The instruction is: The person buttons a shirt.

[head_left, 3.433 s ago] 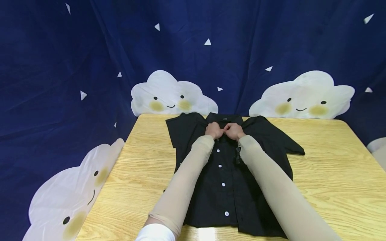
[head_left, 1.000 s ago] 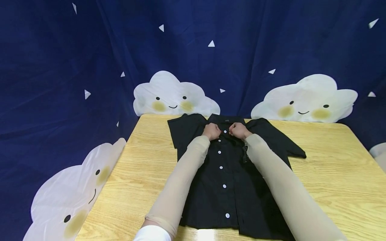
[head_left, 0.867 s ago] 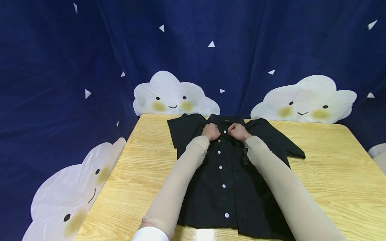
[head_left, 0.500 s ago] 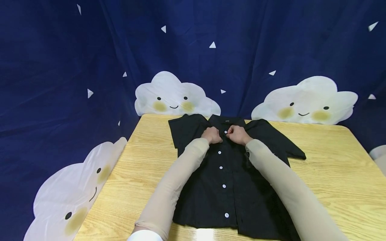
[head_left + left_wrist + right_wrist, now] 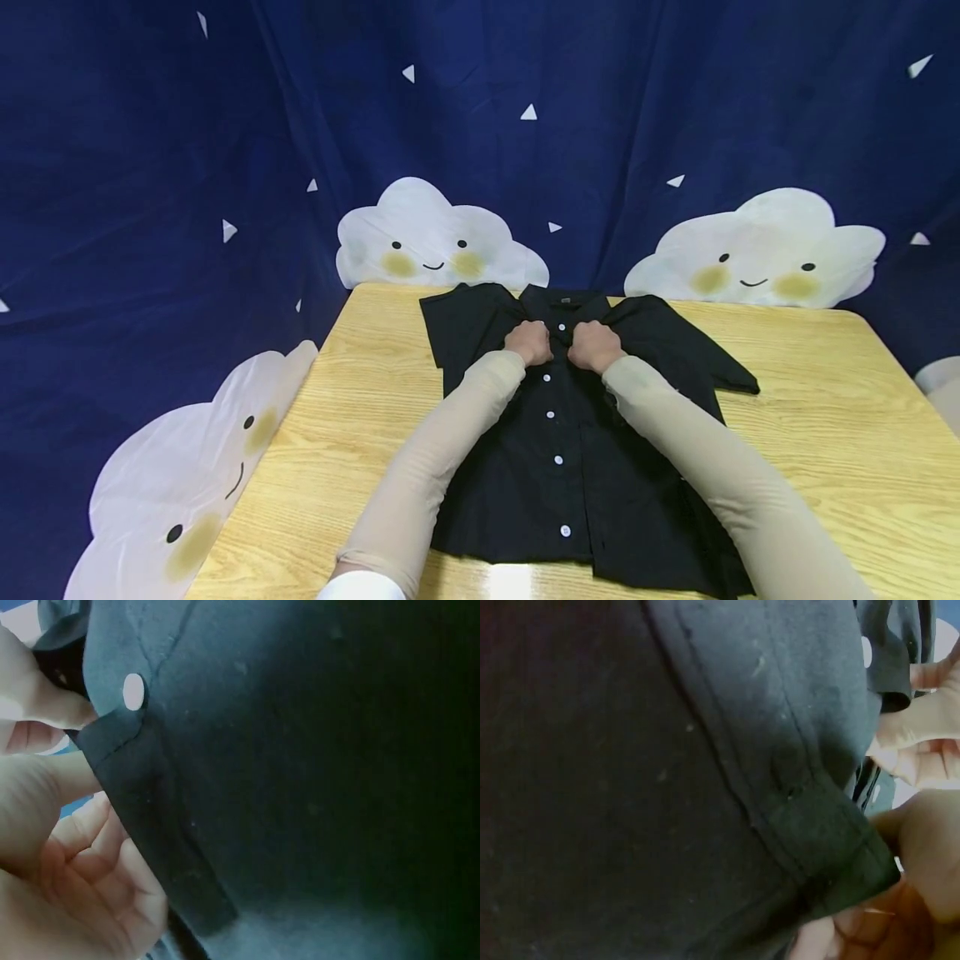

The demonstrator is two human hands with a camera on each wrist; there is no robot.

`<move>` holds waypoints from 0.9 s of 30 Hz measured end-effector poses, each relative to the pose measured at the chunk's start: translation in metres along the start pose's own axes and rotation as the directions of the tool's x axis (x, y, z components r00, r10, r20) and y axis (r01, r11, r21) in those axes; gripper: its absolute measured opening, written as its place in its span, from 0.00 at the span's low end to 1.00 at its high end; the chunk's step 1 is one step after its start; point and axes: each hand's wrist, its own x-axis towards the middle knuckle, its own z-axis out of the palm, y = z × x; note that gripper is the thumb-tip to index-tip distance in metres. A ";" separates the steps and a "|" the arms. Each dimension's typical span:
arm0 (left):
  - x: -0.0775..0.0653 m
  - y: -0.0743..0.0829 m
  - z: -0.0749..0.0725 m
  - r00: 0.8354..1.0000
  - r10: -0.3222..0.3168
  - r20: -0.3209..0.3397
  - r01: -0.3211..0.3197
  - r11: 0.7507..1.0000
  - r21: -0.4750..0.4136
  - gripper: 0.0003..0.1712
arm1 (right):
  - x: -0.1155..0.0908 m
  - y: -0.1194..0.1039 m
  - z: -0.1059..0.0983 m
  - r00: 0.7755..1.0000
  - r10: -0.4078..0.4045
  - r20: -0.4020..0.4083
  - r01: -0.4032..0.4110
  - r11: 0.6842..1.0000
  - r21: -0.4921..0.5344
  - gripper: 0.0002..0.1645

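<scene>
A black short-sleeved shirt [image 5: 510,500] lies front up, its collar [image 5: 536,300] at the far side. White buttons run down its front; the top one [image 5: 562,327] shows just below the collar, between the hands. On the left of the opening, my left hand [image 5: 529,342] grips the front edge with curled fingers. Opposite it, my right hand [image 5: 595,347] pinches the other front edge, a small gap between the two hands. The left wrist view shows thumb and fingers along the button band [image 5: 165,825]. In the right wrist view, a folded fabric corner [image 5: 855,862] sits at the right fingers.
A light wooden table [image 5: 817,400] carries the shirt, with bare wood on both sides. A dark blue curtain [image 5: 480,100] with white triangles and smiling clouds hangs behind and to the left. Beige sleeves cover both forearms.
The hands, touching below the collar at first, have parted and uncovered the top button. Over the last half second the right hand moves slightly down from that button and turns knuckles up.
</scene>
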 end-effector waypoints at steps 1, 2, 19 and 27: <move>0.000 0.000 0.000 1.000 -0.005 -0.001 0.005 1.000 -0.004 0.08 | -0.001 0.000 0.000 1.000 -0.001 -0.013 0.001 1.000 0.003 0.12; -0.001 0.000 0.000 1.000 -0.009 -0.001 0.009 1.000 -0.008 0.08 | -0.001 0.001 0.000 1.000 0.001 -0.022 -0.001 1.000 0.009 0.12; 0.002 -0.002 0.009 0.992 -0.056 0.111 0.102 0.878 -0.469 0.07 | -0.008 0.005 -0.005 0.998 -0.033 0.045 0.022 0.973 0.231 0.09; 0.005 0.001 0.010 0.982 -0.118 0.146 0.182 0.790 -0.586 0.07 | -0.011 0.006 -0.006 0.999 0.015 0.048 -0.025 0.974 0.225 0.14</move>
